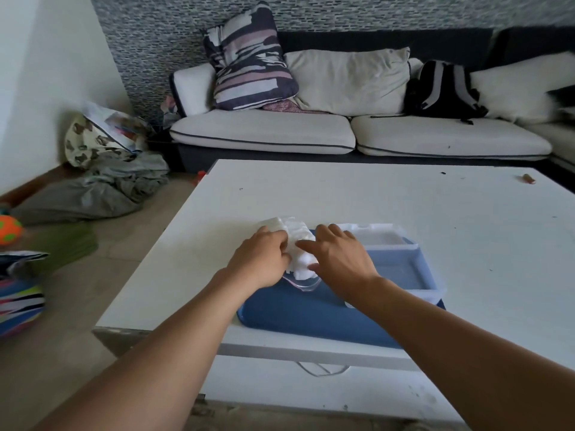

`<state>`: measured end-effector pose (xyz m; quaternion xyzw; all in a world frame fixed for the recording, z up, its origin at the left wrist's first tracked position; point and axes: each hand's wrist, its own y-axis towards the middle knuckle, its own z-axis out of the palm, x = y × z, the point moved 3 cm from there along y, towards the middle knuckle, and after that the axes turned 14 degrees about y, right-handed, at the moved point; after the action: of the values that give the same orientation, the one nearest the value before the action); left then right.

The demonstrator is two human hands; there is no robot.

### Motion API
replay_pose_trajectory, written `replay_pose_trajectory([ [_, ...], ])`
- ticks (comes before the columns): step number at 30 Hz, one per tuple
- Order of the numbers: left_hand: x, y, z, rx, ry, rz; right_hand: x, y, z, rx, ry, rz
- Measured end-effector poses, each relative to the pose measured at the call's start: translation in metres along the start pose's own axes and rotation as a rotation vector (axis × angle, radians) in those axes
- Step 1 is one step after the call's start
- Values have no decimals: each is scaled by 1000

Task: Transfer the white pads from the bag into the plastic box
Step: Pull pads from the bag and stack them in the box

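Observation:
A clear plastic bag [295,241] stuffed with white pads lies on the white table, partly over a blue tray [298,315]. My left hand [264,259] grips the bag's left side, fingers curled on it. My right hand [339,256] rests on the bag's right side, fingers pressed on the pads; whether it holds one I cannot tell. To the right stands the translucent plastic box [435,290] on the tray, its white lid [373,234] open behind it.
The white table [373,197] stretches far behind and to the right, with a small brown object [528,178] near its far right edge. A sofa with cushions and a black backpack [441,88] stands beyond. Clothes, bags and an orange ball [9,230] lie on the floor left.

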<state>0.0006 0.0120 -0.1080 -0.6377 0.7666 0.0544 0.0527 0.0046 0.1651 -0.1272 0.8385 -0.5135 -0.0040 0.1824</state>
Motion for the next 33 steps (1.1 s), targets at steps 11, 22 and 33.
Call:
replay_pose_trajectory([
  [11, 0, 3, -9, -204, -168, -91, 2, 8, -6, -182, 100, 29],
  [22, -4, 0, -6, -204, -118, -87, 1, 6, -5, 47, 76, 84],
  [33, -1, -2, 21, -25, 85, -97, -2, -3, 3, 166, 220, 38],
])
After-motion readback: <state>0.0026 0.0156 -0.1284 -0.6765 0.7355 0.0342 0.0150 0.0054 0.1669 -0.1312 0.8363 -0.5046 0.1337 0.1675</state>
